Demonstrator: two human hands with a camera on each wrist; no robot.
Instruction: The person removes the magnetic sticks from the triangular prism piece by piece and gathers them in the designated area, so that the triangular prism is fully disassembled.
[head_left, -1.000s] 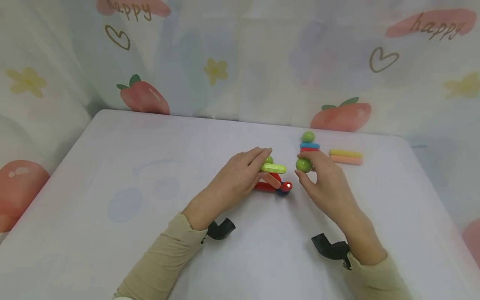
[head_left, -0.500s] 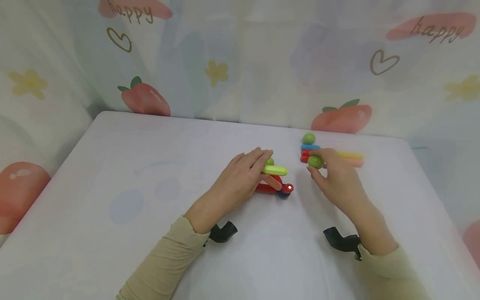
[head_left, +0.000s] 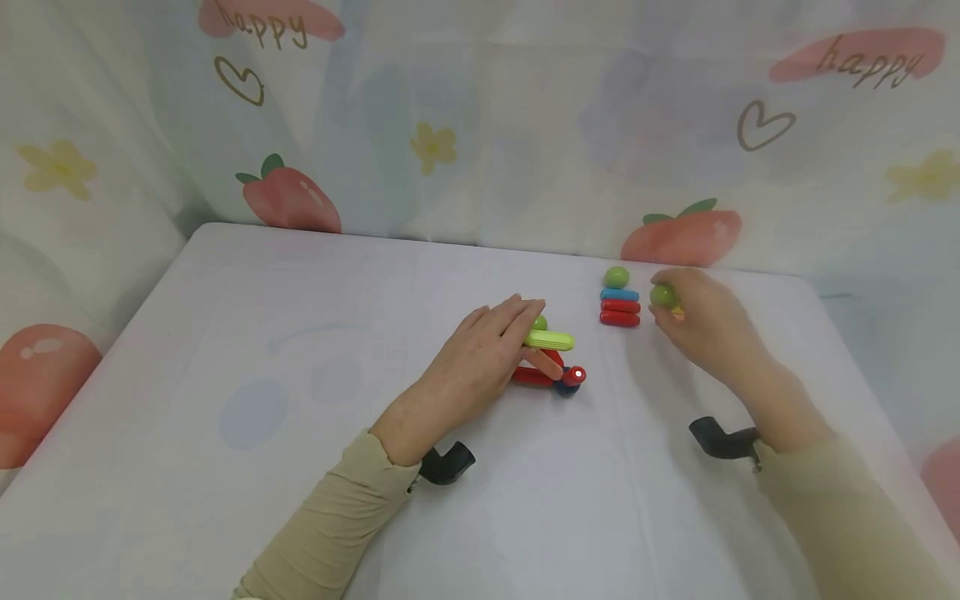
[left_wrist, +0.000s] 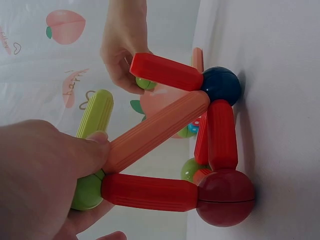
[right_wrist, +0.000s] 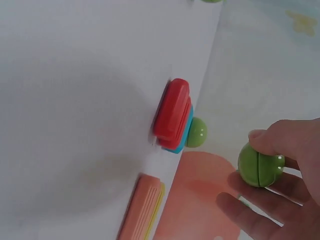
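My left hand (head_left: 468,371) grips one corner of a magnetic stick-and-ball structure. In the left wrist view its thumb and fingers are around a green ball (left_wrist: 87,192) and the base of a lime stick (left_wrist: 96,111). Red sticks (left_wrist: 150,192) and an orange stick (left_wrist: 157,132) run from there toward a dark red ball (left_wrist: 226,199) and a dark blue ball (left_wrist: 221,86), both low by the tabletop. My right hand (head_left: 716,329) pinches a loose green ball (right_wrist: 260,165) between thumb and fingers, raised above the table's far right part.
Two red sticks (head_left: 620,319), a blue stick (head_left: 619,294) and a green ball (head_left: 617,277) lie in a column left of my right hand. An orange stick (right_wrist: 140,207) and a yellow stick (right_wrist: 156,210) lie side by side nearby. A patterned curtain (head_left: 510,125) borders the table's back.
My right hand has moved right and away from me with the green ball, uncovering the red sticks and covering the orange and yellow ones. My left hand and the structure stay nearly still.
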